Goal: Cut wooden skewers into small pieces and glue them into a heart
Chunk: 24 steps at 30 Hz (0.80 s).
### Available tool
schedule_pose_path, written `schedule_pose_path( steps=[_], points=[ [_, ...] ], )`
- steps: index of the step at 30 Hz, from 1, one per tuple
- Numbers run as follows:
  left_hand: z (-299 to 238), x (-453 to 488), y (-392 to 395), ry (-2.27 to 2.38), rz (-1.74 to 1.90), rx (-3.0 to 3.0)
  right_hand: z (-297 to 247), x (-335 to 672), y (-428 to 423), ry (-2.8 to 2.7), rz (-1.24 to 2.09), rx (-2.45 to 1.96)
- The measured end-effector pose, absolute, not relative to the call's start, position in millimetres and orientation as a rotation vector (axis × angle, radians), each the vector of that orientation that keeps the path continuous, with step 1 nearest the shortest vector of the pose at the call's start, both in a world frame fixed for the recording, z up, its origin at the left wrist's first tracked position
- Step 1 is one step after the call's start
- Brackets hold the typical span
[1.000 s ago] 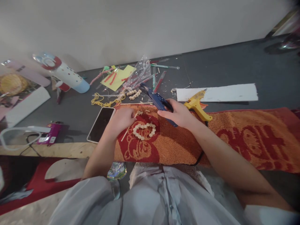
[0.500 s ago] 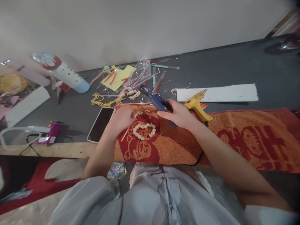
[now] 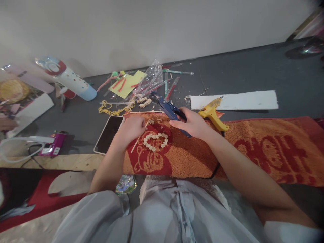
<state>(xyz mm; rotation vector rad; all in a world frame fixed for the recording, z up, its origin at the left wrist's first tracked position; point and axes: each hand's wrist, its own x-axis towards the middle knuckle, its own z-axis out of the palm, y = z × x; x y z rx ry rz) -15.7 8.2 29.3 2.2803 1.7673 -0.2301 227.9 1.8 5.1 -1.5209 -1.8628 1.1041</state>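
Observation:
My left hand [image 3: 133,127] is closed on a thin wooden stick [image 3: 135,144], which slants down over the towel. My right hand [image 3: 193,123] grips a blue plier-like hand tool [image 3: 167,106]; its head points up and left, and its exact kind is unclear. Between my hands, a heart-shaped outline of small pale wooden pieces [image 3: 164,143] lies on the orange and red towel [image 3: 197,155]. Several short cut stick pieces [image 3: 151,121] are by my left fingertips. Another stick [image 3: 145,112] lies along the towel's far edge.
A yellow glue gun [image 3: 214,114] rests by a white board strip [image 3: 248,100]. A phone [image 3: 108,135] lies beside my left wrist. Behind are yellow paper [image 3: 124,89], plastic wrappers [image 3: 153,77] and yellow string [image 3: 107,108]. Left: a bottle [image 3: 76,82], a purple device [image 3: 53,145], another person's hand [image 3: 7,124].
Another person's hand has come into view at the left edge, by the white sheet there. My own hands, the stick and the blue tool have hardly moved.

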Motion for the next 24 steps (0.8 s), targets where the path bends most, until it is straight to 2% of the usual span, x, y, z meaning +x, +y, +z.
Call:
schedule_pose_path(
  steps=[24],
  points=[
    [27.1,-17.8,8.2,1.764,-0.224,2.300,3.0,228.4,2.6,-1.892,1.079,-1.513]
  ],
)
